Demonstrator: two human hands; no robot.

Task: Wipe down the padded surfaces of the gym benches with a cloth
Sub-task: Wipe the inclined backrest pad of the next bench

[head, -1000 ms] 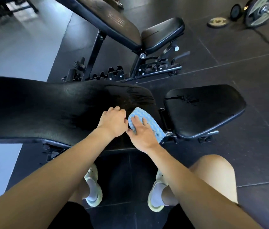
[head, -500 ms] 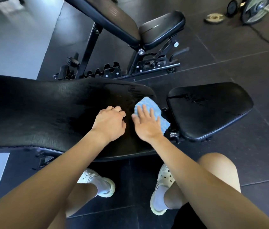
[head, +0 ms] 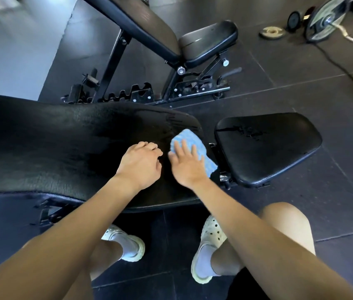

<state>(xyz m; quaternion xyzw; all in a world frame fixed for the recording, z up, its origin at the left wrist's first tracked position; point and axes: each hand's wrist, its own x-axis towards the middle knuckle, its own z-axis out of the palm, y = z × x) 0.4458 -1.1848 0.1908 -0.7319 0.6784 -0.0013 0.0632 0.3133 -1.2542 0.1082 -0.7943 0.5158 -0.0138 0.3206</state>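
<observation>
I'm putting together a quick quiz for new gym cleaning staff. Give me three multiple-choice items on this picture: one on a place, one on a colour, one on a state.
1. Where is the textured blue cloth?
A. on the floor
B. on the long black padded back pad, near its right end
C. on the person's lap

2. What colour are the person's perforated shoes?
A. red
B. black
C. white

3. How is the right hand placed?
A. fingers flat on the cloth
B. clenched in a fist above it
C. hanging at the person's side

Answers: 1 B, the cloth lies on the pad beside the gap at its end; 2 C, both shoes look white; 3 A, straight fingers press on the cloth.
</observation>
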